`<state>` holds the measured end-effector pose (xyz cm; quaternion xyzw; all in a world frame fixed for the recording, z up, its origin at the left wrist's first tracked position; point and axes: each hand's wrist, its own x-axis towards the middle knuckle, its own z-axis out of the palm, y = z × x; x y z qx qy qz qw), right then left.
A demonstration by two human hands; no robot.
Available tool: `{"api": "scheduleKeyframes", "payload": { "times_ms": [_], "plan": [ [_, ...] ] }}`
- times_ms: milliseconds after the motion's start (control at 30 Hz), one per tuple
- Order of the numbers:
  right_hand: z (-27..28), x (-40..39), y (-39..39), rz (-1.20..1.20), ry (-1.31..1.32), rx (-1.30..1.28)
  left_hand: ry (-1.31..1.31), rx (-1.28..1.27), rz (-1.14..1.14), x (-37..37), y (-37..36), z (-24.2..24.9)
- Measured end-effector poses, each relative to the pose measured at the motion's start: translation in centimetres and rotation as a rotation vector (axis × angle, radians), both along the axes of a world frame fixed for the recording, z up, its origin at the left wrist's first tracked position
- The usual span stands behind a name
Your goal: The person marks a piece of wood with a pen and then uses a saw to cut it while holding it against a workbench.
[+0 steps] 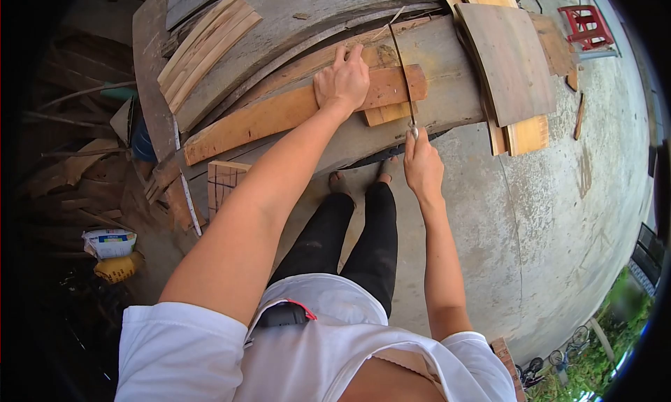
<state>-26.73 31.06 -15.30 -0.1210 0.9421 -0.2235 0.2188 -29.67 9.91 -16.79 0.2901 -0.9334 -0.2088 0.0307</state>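
A long orange-brown board lies across the wooden bench. My left hand presses on the board right of its middle, fingers bent over the top edge. In my right hand, at the bench's front edge, is the handle of a thin saw. Its narrow blade points away from me and crosses the board near the right end. A smaller wood block shows beneath the board there. Whether the blade has cut into the wood cannot be made out.
Stacked wood strips lie at the bench's back left. Wide planks overhang its right end. A red stool stands at the far right. Scrap wood and a white bag are on the left. My feet are below the bench edge.
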Motion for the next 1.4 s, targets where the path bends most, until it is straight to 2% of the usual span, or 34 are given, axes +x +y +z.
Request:
{"api": "scheduleKeyframes", "payload": {
  "times_ms": [133,300,433,500,600,633,700,767,867,967,1067,1267,1400],
  "plan": [
    [-0.5,-1.3,-1.6,-0.037,0.076,-0.064,0.010,-0.051,0.006,0.2,0.1,-0.3],
    [0.3,5.0,3.5,-0.057,-0.028,-0.018,0.003,-0.019,0.004,0.1,0.1,0.2],
    [0.7,3.1,2.7,-0.041,-0.027,-0.041,0.017,-0.015,-0.002,0.2,0.1,0.2],
    [-0.4,-0.3,-0.3,0.018,0.109,-0.030,0.017,-0.019,-0.004,0.1,0.0,0.2],
    [-0.6,-2.0,-2.2,-0.001,0.151,-0.066,0.016,-0.040,-0.001,0.3,0.1,0.1],
    [-0.5,-1.3,-1.4,-0.006,0.148,-0.063,0.030,-0.060,0.006,0.2,0.2,0.0],
    [0.0,1.4,0.7,-0.042,-0.019,-0.037,0.017,-0.049,0.001,0.1,0.1,0.3],
    [0.6,4.6,3.1,-0.048,-0.030,-0.053,-0.002,-0.029,0.012,0.1,0.1,0.3],
    [1.0,5.4,4.2,-0.055,-0.054,-0.020,-0.014,-0.008,0.009,0.5,0.1,0.2],
    [0.3,1.0,0.5,0.009,0.056,-0.031,0.020,-0.034,-0.004,-0.1,0.0,0.0],
    [-0.8,-1.5,-2.3,-0.042,0.118,-0.100,0.010,-0.026,-0.003,0.2,0.0,0.0],
    [0.1,5.6,3.9,-0.074,-0.019,-0.048,0.007,-0.035,0.020,0.1,0.0,-0.1],
    [0.1,5.0,3.7,-0.068,-0.009,-0.027,0.038,-0.017,0.002,0.2,0.0,-0.4]
  ]
}}
